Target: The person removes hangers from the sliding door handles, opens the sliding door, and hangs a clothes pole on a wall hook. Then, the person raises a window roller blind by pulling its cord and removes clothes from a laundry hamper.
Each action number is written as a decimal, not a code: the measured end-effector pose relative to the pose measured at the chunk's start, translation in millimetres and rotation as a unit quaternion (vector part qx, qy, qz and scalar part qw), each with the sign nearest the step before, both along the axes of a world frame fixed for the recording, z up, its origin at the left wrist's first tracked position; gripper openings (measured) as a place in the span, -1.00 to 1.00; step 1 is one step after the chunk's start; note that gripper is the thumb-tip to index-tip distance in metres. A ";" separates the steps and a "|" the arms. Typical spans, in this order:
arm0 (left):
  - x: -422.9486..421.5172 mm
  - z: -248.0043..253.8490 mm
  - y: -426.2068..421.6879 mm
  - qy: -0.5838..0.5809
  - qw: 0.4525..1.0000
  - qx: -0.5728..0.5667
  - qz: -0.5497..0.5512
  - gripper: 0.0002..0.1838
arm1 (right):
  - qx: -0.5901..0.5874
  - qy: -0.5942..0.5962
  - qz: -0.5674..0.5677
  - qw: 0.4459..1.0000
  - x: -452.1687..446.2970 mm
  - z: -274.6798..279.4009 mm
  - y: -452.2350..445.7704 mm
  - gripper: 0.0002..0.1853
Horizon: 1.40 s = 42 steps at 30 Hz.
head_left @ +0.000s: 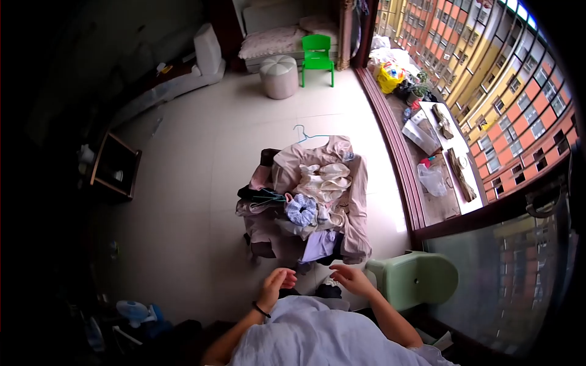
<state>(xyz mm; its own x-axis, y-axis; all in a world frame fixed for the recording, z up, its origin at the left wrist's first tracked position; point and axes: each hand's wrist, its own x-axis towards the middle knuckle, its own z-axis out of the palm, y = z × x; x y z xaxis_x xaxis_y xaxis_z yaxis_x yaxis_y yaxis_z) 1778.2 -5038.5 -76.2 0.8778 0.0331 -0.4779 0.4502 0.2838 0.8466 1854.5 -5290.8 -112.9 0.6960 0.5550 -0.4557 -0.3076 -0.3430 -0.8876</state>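
My left hand (278, 283), with a dark band on its wrist, is held in front of my body, fingers loosely bent and nothing in them. To its right, my right hand (353, 279) reaches out palm down with its fingers apart, also holding nothing. Just beyond both hands lies a heap of clothes: a dusty pink garment (356, 222) spread at the edge, a cream garment (323, 183), a pale blue gathered cloth (301, 210) and a lavender cloth (319, 246). A blue hanger (300, 133) sticks out at the far side. What supports the heap is hidden.
A green plastic seat (409, 277) stands close by my right hand. Farther off are a green child's chair (317, 58), a round pouf (279, 78) and a sofa (274, 46). A window track (397, 158) runs along the right. A small fan (133, 311) is at lower left.
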 end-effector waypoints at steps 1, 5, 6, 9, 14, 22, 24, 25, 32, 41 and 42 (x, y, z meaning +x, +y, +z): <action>-3.4 -1.2 9.4 0.000 1.000 0.000 0.023 -0.65 | -0.026 -0.024 0.029 0.999 4.0 -6.1 11.3 -0.71; -19.9 -14.9 58.2 0.011 0.997 -0.002 0.079 -0.66 | -0.085 -0.092 0.108 0.986 29.8 -50.2 64.4 -0.68; -24.0 -21.1 72.5 0.011 0.996 0.002 0.089 -0.66 | -0.106 -0.071 0.111 0.986 38.8 -53.6 80.7 -0.67; -29.9 -34.1 123.4 0.023 0.995 -0.004 0.094 -0.68 | -0.139 -0.136 0.048 0.980 65.0 -91.7 128.6 -0.66; -32.4 -57.8 246.4 0.024 0.998 0.023 0.044 -0.69 | -0.339 -0.312 -0.108 0.881 101.1 -150.9 211.0 -0.41; -57.9 -66.6 418.4 0.134 0.983 0.087 0.089 -0.70 | -0.536 -0.265 -0.233 0.767 145.1 -212.5 251.3 -0.56; -64.6 -69.4 434.8 0.161 0.979 0.092 0.087 -0.71 | -0.435 -0.180 -0.391 0.791 152.6 -210.2 238.0 -0.73; -63.7 -72.2 436.5 0.167 0.978 0.080 0.097 -0.71 | -0.375 -0.180 -0.426 0.804 155.3 -212.7 218.4 -0.73; -1.8 -75.3 399.4 0.113 0.994 0.005 0.010 -0.73 | 0.024 -0.104 -0.617 0.780 135.8 -97.8 203.6 -0.75; 87.1 -96.4 258.3 0.110 0.982 -0.147 -0.049 -0.65 | 0.013 -0.291 -0.106 0.951 15.8 -45.1 375.7 -0.62; 92.9 -96.5 250.8 0.202 0.974 -0.106 -0.015 -0.68 | 0.005 -0.285 -0.084 0.955 11.8 -44.5 378.1 -0.64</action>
